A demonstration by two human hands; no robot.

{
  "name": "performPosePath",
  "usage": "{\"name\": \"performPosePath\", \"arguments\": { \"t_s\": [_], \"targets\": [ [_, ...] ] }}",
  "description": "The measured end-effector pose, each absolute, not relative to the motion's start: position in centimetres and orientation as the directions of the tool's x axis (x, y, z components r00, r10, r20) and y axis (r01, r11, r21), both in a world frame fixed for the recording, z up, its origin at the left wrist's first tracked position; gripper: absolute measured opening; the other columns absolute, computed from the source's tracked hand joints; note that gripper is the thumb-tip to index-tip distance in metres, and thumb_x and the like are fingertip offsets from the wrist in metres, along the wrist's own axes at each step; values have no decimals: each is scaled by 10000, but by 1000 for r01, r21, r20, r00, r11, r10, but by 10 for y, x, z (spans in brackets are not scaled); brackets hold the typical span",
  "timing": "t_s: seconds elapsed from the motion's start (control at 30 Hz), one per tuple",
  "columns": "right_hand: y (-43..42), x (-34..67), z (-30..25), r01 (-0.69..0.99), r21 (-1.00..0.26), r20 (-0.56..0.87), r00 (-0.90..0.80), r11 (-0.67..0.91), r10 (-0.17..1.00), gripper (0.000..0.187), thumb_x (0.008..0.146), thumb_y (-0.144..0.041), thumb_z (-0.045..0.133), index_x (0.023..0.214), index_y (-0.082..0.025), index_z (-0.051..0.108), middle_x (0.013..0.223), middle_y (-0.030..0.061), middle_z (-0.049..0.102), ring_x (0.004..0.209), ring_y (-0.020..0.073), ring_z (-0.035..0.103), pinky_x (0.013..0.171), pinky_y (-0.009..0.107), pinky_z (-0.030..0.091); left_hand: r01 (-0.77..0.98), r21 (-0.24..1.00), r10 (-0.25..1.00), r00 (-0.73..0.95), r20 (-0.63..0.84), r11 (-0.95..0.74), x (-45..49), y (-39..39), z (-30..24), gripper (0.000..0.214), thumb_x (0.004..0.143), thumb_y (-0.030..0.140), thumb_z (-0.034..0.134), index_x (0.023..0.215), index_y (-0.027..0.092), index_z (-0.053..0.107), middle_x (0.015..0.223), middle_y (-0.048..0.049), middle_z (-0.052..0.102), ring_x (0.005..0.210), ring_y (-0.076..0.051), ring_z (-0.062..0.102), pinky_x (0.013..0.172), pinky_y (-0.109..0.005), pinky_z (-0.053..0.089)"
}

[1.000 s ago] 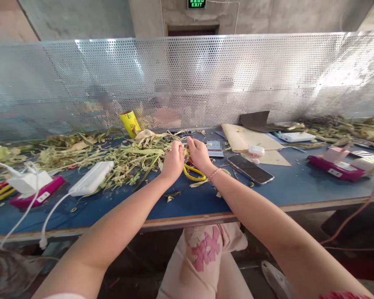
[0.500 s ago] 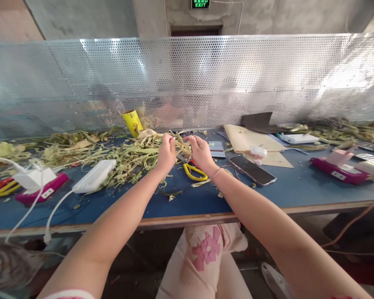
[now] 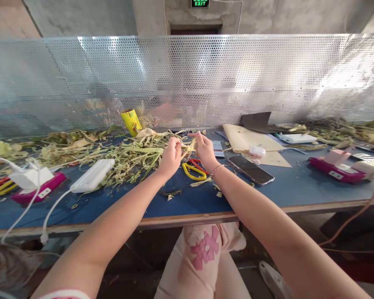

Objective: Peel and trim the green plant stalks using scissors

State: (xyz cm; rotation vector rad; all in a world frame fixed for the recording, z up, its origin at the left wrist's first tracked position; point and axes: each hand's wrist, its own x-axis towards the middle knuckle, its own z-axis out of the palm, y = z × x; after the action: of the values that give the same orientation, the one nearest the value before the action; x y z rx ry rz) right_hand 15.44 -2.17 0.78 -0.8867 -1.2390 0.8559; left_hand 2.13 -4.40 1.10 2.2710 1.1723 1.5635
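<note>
Over the blue tabletop my left hand (image 3: 171, 156) is closed, pinching a pale dried plant stem (image 3: 188, 149) with leafy strips. Opposite it, my right hand (image 3: 206, 151), with a bracelet at the wrist, grips the same piece with its index finger stretched towards the left hand. Part of the stem is hidden by the fingers. Just below the hands lie scissors with yellow and red handles (image 3: 195, 176). A heap of dried stems and leaves (image 3: 129, 155) spreads left of my left hand.
A phone (image 3: 251, 169) and an earbud case (image 3: 257, 152) lie at the right near paper sheets (image 3: 249, 139). A white power bank (image 3: 93, 175) and magenta power strips (image 3: 39, 190) have trailing cables. A yellow tube (image 3: 131, 122) stands before the perforated metal screen (image 3: 202, 79); blurred people sit beyond.
My hands have drawn slightly to the right, and my right index finger has straightened towards the left. The plant piece has turned between the fingers.
</note>
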Motion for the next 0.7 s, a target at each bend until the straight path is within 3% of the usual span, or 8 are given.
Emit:
{"name": "performPosePath", "arguments": {
  "t_s": [0.1, 0.2, 0.33, 0.43, 0.53, 0.6, 0.7],
  "targets": [
    [-22, 153, 6, -43, -911, 402, 114, 409, 908, 559, 777, -641, 298, 649, -170, 571, 425, -52, 303, 394, 82, 295, 413, 232, 266, 551, 513, 663, 101, 742, -658, 18, -41, 11, 103, 867, 297, 333, 808, 218, 365, 525, 51, 366, 438, -96, 373, 501, -245, 272],
    [-23, 152, 4, 145, -868, 489, 74, 476, 869, 515, 776, -610, 351, 533, -177, 488, 444, -32, 357, 446, 85, 336, 457, 235, 269, 586, 502, 661, 80, 746, -637, 15, -40, 14, 98, 865, 293, 348, 813, 214, 374, 536, 43, 392, 444, -101, 388, 506, -250, 272],
    [-27, 150, 4, 379, -732, 639, 92, 566, 764, 451, 790, -500, 416, 475, -192, 321, 439, -46, 296, 484, 79, 273, 489, 245, 217, 547, 546, 693, 90, 715, -635, 16, -39, 14, 136, 858, 339, 373, 806, 212, 379, 533, 44, 417, 444, -95, 402, 498, -242, 286],
    [-30, 150, 7, 440, -690, 668, 81, 575, 740, 407, 814, -437, 387, 509, -195, 268, 462, -50, 286, 498, 78, 241, 501, 244, 211, 368, 714, 782, 66, 620, -596, 21, -37, 11, 206, 837, 416, 400, 807, 214, 375, 503, 63, 422, 429, -86, 427, 484, -222, 332],
    [-31, 150, 8, 434, -692, 669, 85, 577, 739, 375, 813, -418, 389, 532, -197, 278, 475, -52, 301, 501, 80, 241, 502, 242, 212, 68, 912, 914, 39, 404, -405, 30, -36, 9, 271, 789, 460, 467, 778, 203, 380, 530, 58, 482, 431, -81, 482, 491, -229, 412],
    [-30, 150, 9, 405, -711, 661, 106, 574, 743, 372, 804, -414, 408, 527, -199, 284, 466, -54, 300, 493, 81, 240, 497, 244, 208, -67, 957, 957, 61, 285, -281, 36, -37, 8, 291, 759, 451, 515, 718, 187, 398, 552, 39, 514, 451, -82, 516, 513, -240, 453],
    [-28, 150, 8, 385, -741, 633, 125, 550, 764, 376, 799, -403, 423, 510, -201, 292, 451, -54, 310, 481, 82, 246, 496, 244, 210, -104, 964, 965, 75, 252, -244, 39, -38, 6, 282, 764, 423, 514, 664, 177, 419, 546, 24, 523, 471, -86, 532, 521, -238, 470]
  ]
}}
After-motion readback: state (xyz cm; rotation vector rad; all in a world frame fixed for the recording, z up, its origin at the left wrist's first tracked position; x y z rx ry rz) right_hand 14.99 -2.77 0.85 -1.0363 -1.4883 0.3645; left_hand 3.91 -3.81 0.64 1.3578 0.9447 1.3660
